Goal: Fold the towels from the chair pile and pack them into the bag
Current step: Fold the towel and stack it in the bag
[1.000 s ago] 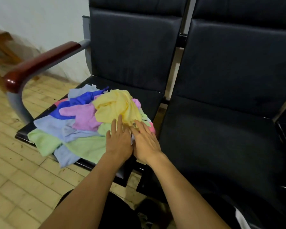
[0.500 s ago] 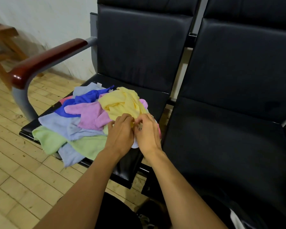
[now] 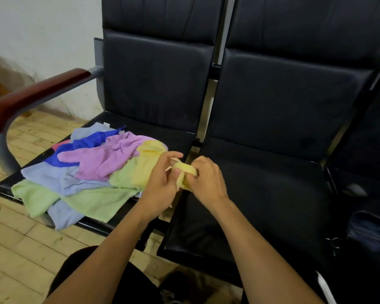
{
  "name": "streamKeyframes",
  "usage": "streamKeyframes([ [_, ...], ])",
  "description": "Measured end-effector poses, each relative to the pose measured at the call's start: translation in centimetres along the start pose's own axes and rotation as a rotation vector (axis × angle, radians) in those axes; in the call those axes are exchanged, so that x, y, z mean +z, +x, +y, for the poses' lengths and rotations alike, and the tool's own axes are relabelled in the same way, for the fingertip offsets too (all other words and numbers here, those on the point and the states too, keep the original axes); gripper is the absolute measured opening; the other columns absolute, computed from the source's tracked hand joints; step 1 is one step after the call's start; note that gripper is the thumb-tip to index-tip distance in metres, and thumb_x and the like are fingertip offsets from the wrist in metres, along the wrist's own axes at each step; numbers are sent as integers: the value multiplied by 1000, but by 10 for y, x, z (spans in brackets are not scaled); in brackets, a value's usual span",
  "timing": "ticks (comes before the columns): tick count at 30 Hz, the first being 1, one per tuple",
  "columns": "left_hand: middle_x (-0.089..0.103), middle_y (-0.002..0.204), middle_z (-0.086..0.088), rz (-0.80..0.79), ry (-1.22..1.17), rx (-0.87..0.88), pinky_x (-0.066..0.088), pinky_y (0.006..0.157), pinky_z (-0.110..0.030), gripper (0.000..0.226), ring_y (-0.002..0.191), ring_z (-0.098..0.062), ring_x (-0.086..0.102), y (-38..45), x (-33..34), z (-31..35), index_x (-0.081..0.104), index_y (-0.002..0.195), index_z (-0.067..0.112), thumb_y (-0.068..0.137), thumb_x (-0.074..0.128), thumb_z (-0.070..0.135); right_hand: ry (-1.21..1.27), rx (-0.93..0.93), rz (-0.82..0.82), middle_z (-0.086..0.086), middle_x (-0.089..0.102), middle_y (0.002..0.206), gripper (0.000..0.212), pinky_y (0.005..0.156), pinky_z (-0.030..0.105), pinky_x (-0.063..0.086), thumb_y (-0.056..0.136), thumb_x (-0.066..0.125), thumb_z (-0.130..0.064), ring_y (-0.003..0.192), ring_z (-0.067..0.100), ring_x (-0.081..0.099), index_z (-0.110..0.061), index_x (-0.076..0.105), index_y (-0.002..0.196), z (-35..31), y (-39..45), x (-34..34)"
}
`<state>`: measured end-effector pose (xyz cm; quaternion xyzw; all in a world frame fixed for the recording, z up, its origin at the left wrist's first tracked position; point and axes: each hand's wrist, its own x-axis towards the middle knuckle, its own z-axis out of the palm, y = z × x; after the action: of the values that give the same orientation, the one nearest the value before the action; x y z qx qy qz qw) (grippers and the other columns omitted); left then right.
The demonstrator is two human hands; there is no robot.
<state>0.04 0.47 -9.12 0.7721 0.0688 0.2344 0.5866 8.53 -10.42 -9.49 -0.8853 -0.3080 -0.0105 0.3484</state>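
Note:
A pile of towels [image 3: 81, 172] in lilac, blue, pale green and grey-blue lies on the left black chair seat [image 3: 162, 134]. A yellow towel [image 3: 149, 163] trails from the pile's right edge toward the gap between the seats. My left hand [image 3: 160, 183] and my right hand [image 3: 206, 181] both grip its bunched end, fingers curled round the cloth, just above the seats' inner edges. A dark bag [image 3: 369, 231] shows at the far right edge, partly cut off.
The right black seat [image 3: 261, 194] lies beside the pile. A red-brown armrest [image 3: 35, 95] on a grey frame flanks the left chair. Pale wooden floor [image 3: 13, 249] runs below, and a white wall stands behind.
Both hands closed on the yellow towel and pulled it rightward off the pile's top toward the seat gap. The lilac towel beneath is now uncovered.

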Motion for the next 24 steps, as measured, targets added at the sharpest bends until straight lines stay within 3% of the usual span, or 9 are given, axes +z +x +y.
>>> streamKeyframes([
  [5,67,107,-2,-242,-23,-135,51,86,-18,35,103,-8,63,-1,21,7,61,128,17,93,64,14,120,167,-8,-7,49,49,42,43,29,34,86,64,-19,44,6,42,-23,48,47,22,-23,-54],
  [8,68,85,11,-465,120,-85,49,73,-18,9,80,-2,62,-6,45,9,69,97,16,92,67,23,184,232,3,-12,42,42,49,42,29,30,87,62,-20,40,4,36,-24,46,41,42,-40,-81],
  [10,56,67,18,-509,190,-16,39,64,-18,19,65,1,50,-6,63,8,59,76,19,95,58,19,227,262,55,-13,36,41,52,44,30,28,88,62,-19,42,5,32,-24,43,40,54,-50,-95],
  [13,60,75,11,-389,45,-152,42,68,-23,20,72,-4,55,-3,85,17,60,86,13,100,47,7,282,282,74,-12,37,48,50,49,31,30,89,65,-26,49,4,33,-22,40,46,70,-65,-119],
  [15,66,88,-8,-309,-101,-268,47,70,-31,20,80,-15,61,-3,101,26,63,98,8,102,44,8,201,289,-39,-11,46,55,45,52,29,34,86,71,-45,54,5,42,-22,47,55,81,-77,-138],
  [17,71,98,-11,-301,-244,-398,54,71,-34,22,86,-21,68,-1,113,33,67,105,11,103,45,15,-26,302,-211,-11,57,69,41,56,26,38,78,74,-58,67,6,54,-24,53,68,93,-87,-155],
  [19,74,97,-6,-398,-268,-472,56,68,-30,18,88,-18,72,1,120,37,71,104,15,98,56,22,-334,299,-320,-7,60,86,31,62,32,40,82,71,-54,87,15,59,-28,54,81,109,-96,-164],
  [21,75,88,1,-642,-38,-408,53,64,-19,13,80,-8,71,0,122,37,74,94,16,90,69,27,-547,296,-243,2,61,99,8,67,35,39,93,59,-32,97,28,61,-25,59,97,124,-105,-172],
  [24,59,62,9,-901,394,-259,41,55,-18,28,57,-5,56,-4,127,25,65,71,12,89,69,31,-659,326,-86,4,55,111,27,66,36,40,90,50,-3,98,33,61,-19,60,110,142,-123,-183],
])
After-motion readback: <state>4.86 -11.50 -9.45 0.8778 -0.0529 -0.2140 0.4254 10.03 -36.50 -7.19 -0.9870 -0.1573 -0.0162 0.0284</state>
